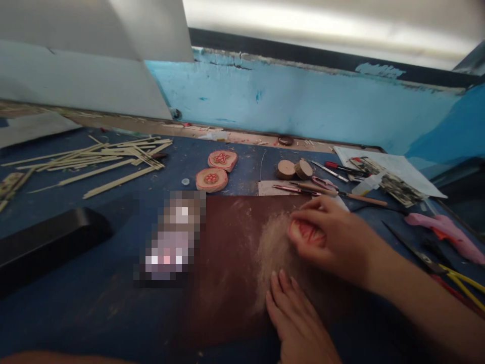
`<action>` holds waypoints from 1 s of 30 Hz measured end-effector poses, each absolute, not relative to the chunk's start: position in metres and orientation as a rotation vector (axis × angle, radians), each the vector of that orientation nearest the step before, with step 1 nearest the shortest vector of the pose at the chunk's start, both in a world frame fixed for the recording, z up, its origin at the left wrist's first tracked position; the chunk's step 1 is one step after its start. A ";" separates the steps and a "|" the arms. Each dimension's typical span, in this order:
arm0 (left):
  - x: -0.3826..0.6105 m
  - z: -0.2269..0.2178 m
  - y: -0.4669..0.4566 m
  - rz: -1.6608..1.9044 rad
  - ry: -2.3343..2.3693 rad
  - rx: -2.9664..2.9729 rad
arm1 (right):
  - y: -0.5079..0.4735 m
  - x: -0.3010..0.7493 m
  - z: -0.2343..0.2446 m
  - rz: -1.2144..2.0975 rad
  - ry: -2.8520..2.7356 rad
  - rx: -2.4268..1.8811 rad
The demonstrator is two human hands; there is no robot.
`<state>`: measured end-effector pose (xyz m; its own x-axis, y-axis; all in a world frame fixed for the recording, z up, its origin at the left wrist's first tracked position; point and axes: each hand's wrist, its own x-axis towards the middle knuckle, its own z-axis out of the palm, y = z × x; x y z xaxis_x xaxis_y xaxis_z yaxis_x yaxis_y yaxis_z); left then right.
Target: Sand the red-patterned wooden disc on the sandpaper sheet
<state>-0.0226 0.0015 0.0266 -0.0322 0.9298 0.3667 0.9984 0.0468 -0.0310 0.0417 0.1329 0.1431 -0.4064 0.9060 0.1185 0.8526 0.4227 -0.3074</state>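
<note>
My right hand (pixel 333 237) presses a small round wooden slice with a red carved pattern (pixel 307 233) down onto a dark brown sheet (pixel 231 253), fingers curled over it. Pale sawdust (pixel 271 253) lies on the sheet just left of the slice. My left hand (pixel 295 318) lies flat on the sheet's near part, fingers together and stretched out, holding nothing. Two more carved slices with red marks (pixel 222 160) (pixel 211 179) lie further back on the blue table (pixel 94 303).
A pile of thin wooden sticks (pixel 106 159) lies at back left. Two plain wood rounds (pixel 294 169), knives and small tools (pixel 333 189), papers (pixel 386 169), a pink object (pixel 447 230) and yellow-handled pliers (pixel 460 283) sit at right. A black block (pixel 45 242) lies at left.
</note>
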 end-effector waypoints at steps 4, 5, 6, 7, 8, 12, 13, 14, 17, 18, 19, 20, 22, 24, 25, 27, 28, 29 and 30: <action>-0.034 0.032 -0.001 -0.401 -1.792 -2.170 | 0.113 0.021 0.148 0.681 -2.509 -1.281; -0.030 0.030 0.000 -0.391 -1.842 -2.126 | 0.117 0.025 0.147 0.623 -2.496 -1.316; -0.024 0.027 0.002 -0.373 -1.942 -2.036 | 0.125 0.031 0.145 0.534 -2.477 -1.380; -0.017 0.023 0.003 -0.341 -2.081 -1.889 | 0.133 0.039 0.142 0.381 -2.417 -1.468; -0.010 0.019 0.004 -0.293 -2.173 -1.814 | 0.141 0.047 0.140 0.309 -2.376 -1.559; 0.009 0.006 0.002 -0.241 -2.227 -1.832 | 0.138 0.045 0.141 0.340 -2.379 -1.563; 0.011 0.004 0.000 -0.254 -2.200 -1.895 | 0.131 0.038 0.144 0.449 -2.428 -1.467; 0.012 0.002 -0.002 -0.265 -2.168 -1.962 | 0.124 0.031 0.146 0.591 -2.477 -1.392; 0.008 0.002 -0.005 -0.203 -2.143 -2.014 | 0.124 0.031 0.147 0.662 -2.507 -1.347; 0.004 0.005 -0.003 -0.159 -2.151 -1.985 | 0.131 0.038 0.145 0.575 -2.477 -1.409; -0.003 0.010 0.000 -0.118 -2.148 -1.965 | 0.139 0.046 0.143 0.430 -2.404 -1.514; -0.012 0.017 0.005 -0.120 -2.108 -1.992 | 0.146 0.054 0.141 0.339 -2.338 -1.604; -0.035 0.033 0.018 -0.252 -1.752 -2.327 | 0.151 0.061 0.140 0.304 -2.323 -1.656; -0.058 0.050 0.031 -0.310 -1.579 -2.474 | 0.141 0.051 0.142 0.326 -2.325 -1.608; -0.066 0.057 0.037 -0.322 -1.555 -2.485 | 0.132 0.043 0.144 0.448 -2.390 -1.514; -0.076 0.065 0.042 -0.329 -1.540 -2.482 | 0.119 0.028 0.148 0.716 -2.492 -1.317; -0.078 0.066 0.041 -0.329 -1.538 -2.480 | 0.117 0.025 0.148 0.735 -2.519 -1.272; -0.077 0.065 0.038 -0.326 -1.533 -2.481 | 0.120 0.026 0.147 0.681 -2.517 -1.291; -0.076 0.063 0.033 -0.322 -1.527 -2.480 | 0.126 0.031 0.146 0.574 -2.497 -1.358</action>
